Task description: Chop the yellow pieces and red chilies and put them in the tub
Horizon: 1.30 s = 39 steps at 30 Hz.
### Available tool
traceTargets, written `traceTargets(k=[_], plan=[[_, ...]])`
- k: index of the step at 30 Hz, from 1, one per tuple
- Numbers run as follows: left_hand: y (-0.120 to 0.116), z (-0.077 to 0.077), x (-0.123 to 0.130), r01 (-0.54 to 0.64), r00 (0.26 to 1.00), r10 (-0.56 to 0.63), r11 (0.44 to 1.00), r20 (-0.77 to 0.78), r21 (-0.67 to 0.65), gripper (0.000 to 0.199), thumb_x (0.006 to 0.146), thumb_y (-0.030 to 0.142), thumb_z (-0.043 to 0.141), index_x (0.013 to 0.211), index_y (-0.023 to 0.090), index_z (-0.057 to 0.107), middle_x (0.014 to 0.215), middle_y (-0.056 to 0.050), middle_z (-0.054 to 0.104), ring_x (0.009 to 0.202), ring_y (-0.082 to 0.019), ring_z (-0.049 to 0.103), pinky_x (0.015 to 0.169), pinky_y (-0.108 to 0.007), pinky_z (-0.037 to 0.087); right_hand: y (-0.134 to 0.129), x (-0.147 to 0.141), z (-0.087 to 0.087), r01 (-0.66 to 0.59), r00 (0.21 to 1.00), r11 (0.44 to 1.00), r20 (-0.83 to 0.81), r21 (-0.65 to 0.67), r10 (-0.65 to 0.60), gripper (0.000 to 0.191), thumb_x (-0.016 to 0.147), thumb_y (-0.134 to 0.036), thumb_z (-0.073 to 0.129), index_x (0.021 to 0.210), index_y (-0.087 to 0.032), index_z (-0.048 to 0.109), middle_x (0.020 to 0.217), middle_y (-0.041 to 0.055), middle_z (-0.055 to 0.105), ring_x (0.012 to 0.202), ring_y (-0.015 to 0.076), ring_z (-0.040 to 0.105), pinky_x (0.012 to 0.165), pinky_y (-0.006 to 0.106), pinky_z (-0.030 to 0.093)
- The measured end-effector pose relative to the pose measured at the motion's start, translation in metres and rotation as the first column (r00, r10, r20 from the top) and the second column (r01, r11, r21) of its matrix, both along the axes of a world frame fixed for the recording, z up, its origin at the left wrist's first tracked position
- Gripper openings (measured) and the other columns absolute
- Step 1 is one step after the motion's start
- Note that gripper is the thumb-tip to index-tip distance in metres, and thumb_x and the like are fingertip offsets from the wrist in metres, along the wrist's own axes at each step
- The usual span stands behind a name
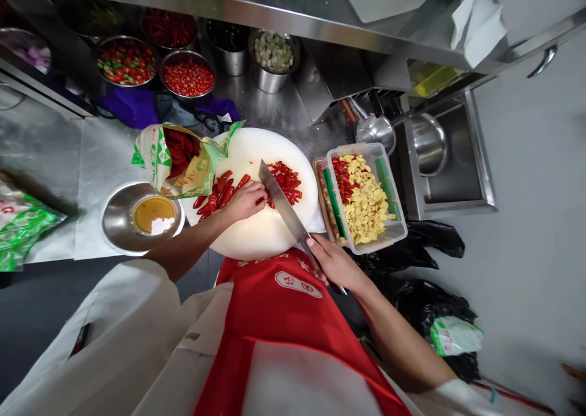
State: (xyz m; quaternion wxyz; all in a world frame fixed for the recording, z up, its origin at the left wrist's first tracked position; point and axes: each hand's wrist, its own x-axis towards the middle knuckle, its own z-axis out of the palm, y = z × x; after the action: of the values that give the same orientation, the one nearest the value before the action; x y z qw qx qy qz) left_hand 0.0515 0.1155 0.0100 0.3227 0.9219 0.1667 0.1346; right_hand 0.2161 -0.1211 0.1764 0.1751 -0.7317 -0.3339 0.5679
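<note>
My right hand (336, 260) grips the handle of a wide-bladed kitchen knife (284, 205), whose blade lies across a round white cutting board (256, 236). Close to the left side of the blade, my left hand (247, 200) is closed with its fingers curled down on red chili peppers, mostly hidden under it. Whole red chili peppers (215, 201) lie to the left of that hand. Chopped chili pieces (286, 181) are heaped right of the blade. An opened bag (196, 175) with more red chilies inside rests on the board's left edge.
Right of the board stands a clear plastic tub (398, 230) with sliced pale yellow pieces and chopped chili. A steel bowl (112, 221) of brownish liquid sits at left. Several steel pots, including one of chopped chilies (188, 77), line the back under a steel shelf (220, 4). A sink (458, 160) lies right.
</note>
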Motion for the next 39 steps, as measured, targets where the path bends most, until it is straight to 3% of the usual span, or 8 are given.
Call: traceTargets(k=[3, 8, 11, 21, 27, 31, 35, 39], plan=[[0.001, -0.004, 0.002, 0.032, 0.999, -0.032, 0.999, -0.008, 0.000, 0.020, 0.092, 0.024, 0.051, 0.089, 0.019, 0.069, 0.099, -0.007, 0.064, 0.099, -0.021, 0.054, 0.091, -0.035, 0.047, -0.008, -0.006, -0.002, -0.011, 1.000, 0.997, -0.007, -0.081, 0.010, 0.045, 0.101, -0.061, 0.028, 0.101, -0.024, 0.054, 0.054, -0.0056, 0.054, 0.038, 0.0151, 0.054, 0.043, 0.026, 0.040], [0.003, -0.001, 0.002, 0.093, 0.994, -0.092, 0.996, -0.058, 0.013, 0.023, 0.094, 0.024, 0.047, 0.090, 0.018, 0.069, 0.095, -0.008, 0.064, 0.096, -0.022, 0.056, 0.091, -0.037, 0.047, 0.043, -0.025, -0.060, -0.086, 0.966, 0.990, 0.252, 0.112, 0.056, 0.037, 0.105, -0.045, 0.029, 0.109, -0.020, 0.057, 0.064, -0.0005, 0.062, 0.063, 0.0193, 0.064, 0.070, 0.029, 0.047], [0.006, 0.004, -0.004, 0.143, 0.988, -0.143, 0.990, -0.054, -0.003, 0.024, 0.096, 0.026, 0.046, 0.094, 0.019, 0.069, 0.103, -0.007, 0.065, 0.101, -0.021, 0.057, 0.097, -0.038, 0.046, 0.069, -0.027, -0.076, -0.050, 0.974, 0.987, 0.227, 0.152, 0.014, 0.038, 0.105, -0.044, 0.028, 0.115, -0.021, 0.057, 0.061, -0.0024, 0.060, 0.054, 0.0177, 0.061, 0.064, 0.028, 0.046], [0.020, 0.008, -0.021, 0.202, 0.976, -0.205, 0.978, -0.074, -0.051, 0.016, 0.092, 0.020, 0.050, 0.091, 0.018, 0.066, 0.103, -0.007, 0.062, 0.101, -0.021, 0.057, 0.089, -0.034, 0.048, -0.003, -0.035, 0.000, 0.014, 0.999, 0.998, 0.044, -0.061, -0.012, 0.052, 0.103, -0.056, 0.028, 0.125, -0.020, 0.057, 0.045, -0.0068, 0.051, 0.036, 0.0170, 0.055, 0.044, 0.026, 0.042], [0.025, 0.007, -0.017, 0.256, 0.960, -0.260, 0.965, -0.106, -0.050, 0.019, 0.093, 0.019, 0.048, 0.088, 0.018, 0.067, 0.096, -0.007, 0.063, 0.094, -0.019, 0.059, 0.086, -0.032, 0.049, 0.027, -0.056, -0.056, -0.105, 0.945, 0.991, 0.320, 0.085, 0.072, 0.044, 0.104, -0.041, 0.030, 0.130, -0.017, 0.057, 0.099, 0.0123, 0.074, 0.092, 0.0256, 0.071, 0.080, 0.033, 0.049], [0.025, 0.009, -0.022, 0.273, 0.957, -0.271, 0.962, -0.103, 0.003, 0.020, 0.095, 0.021, 0.048, 0.094, 0.018, 0.068, 0.101, -0.007, 0.065, 0.098, -0.020, 0.059, 0.090, -0.034, 0.048, 0.053, -0.055, -0.072, -0.058, 0.955, 0.989, 0.297, 0.134, 0.016, 0.044, 0.104, -0.041, 0.030, 0.130, -0.018, 0.057, 0.087, 0.0085, 0.074, 0.078, 0.0226, 0.070, 0.076, 0.031, 0.049], [0.024, 0.011, -0.029, 0.224, 0.973, -0.223, 0.974, -0.063, 0.016, 0.023, 0.097, 0.023, 0.046, 0.093, 0.017, 0.068, 0.103, -0.008, 0.065, 0.100, -0.020, 0.059, 0.093, -0.035, 0.047, 0.031, -0.052, -0.031, -0.001, 0.985, 0.996, 0.173, 0.084, -0.014, 0.047, 0.104, -0.049, 0.029, 0.125, -0.020, 0.059, 0.058, -0.0017, 0.063, 0.049, 0.0179, 0.061, 0.060, 0.028, 0.047], [0.025, 0.008, -0.030, 0.269, 0.958, -0.268, 0.963, -0.104, 0.002, 0.024, 0.097, 0.021, 0.045, 0.091, 0.017, 0.069, 0.095, -0.007, 0.064, 0.094, -0.019, 0.060, 0.087, -0.033, 0.049, -0.004, -0.059, 0.000, -0.002, 0.991, 1.000, 0.132, -0.003, 0.002, 0.049, 0.102, -0.054, 0.031, 0.124, -0.021, 0.061, 0.061, -0.0012, 0.065, 0.049, 0.0181, 0.062, 0.055, 0.027, 0.045]])
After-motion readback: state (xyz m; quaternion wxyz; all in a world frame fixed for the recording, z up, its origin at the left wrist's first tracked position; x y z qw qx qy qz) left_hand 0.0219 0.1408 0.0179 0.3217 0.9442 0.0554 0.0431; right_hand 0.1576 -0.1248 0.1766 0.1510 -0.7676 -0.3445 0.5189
